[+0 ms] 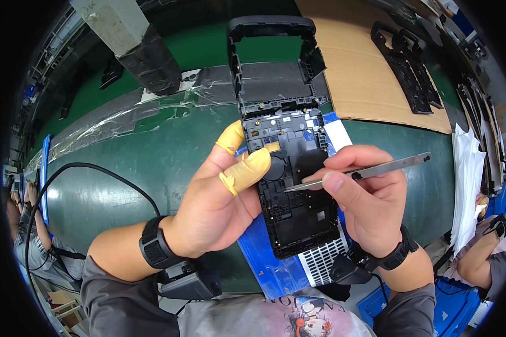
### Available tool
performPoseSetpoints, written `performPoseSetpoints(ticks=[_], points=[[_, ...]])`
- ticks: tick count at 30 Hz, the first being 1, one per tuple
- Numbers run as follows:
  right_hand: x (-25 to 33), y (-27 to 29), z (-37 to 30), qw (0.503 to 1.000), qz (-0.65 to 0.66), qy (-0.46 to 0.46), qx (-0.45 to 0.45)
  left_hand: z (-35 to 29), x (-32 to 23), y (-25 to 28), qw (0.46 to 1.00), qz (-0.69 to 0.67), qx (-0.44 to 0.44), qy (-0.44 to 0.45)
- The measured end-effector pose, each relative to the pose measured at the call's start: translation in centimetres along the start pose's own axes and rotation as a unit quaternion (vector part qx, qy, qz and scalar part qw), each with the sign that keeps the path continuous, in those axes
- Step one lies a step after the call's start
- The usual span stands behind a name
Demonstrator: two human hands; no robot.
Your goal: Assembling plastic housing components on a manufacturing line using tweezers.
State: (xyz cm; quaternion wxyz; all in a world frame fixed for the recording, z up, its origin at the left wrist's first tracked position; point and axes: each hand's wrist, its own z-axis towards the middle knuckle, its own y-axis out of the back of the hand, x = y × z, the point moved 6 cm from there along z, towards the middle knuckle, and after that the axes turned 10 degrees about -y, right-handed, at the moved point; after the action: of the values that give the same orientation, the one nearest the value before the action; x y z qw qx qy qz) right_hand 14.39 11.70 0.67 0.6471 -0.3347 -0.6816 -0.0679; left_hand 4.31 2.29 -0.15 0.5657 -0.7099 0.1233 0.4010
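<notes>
A black plastic device housing with an open frame at its far end is held over the table in front of me. My left hand grips its left edge, with yellow finger cots on the thumb and a finger. The thumb presses on the inner face near a round recess. Between the thumb and fingers of my right hand is a pair of metal tweezers. Their tips reach the middle of the housing's inner face. Whether they pinch a small part cannot be made out.
Under the housing lies a blue sheet with a white-and-black patterned strip. More black housings rest on cardboard at the far right. A wrapped post stands far left. A black cable arcs at left. Other people sit at both sides.
</notes>
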Motion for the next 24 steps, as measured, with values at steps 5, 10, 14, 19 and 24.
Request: performPoseSetpoints(ticks=[5,10,14,19,24], points=[[-0.2,0.0,0.2,1.0,-0.009,0.008,0.004,0.1,-0.1,0.0,1.0,0.012,0.004,-0.006],[0.1,0.2,0.3,1.0,-0.008,0.022,0.003,0.3,-0.2,-0.3,1.0,0.017,0.006,-0.007],[-0.1,-0.1,0.4,1.0,-0.008,0.019,0.001,0.2,-0.3,-0.1,1.0,-0.004,0.025,-0.007],[0.9,0.8,0.4,0.998,0.03,0.049,-0.037,0.6,-0.3,0.1,0.999,0.02,0.003,-0.03],[3.1,3.4,0.8,0.986,0.066,0.113,-0.101,1.4,-0.3,0.9,1.0,0.027,-0.005,-0.014]])
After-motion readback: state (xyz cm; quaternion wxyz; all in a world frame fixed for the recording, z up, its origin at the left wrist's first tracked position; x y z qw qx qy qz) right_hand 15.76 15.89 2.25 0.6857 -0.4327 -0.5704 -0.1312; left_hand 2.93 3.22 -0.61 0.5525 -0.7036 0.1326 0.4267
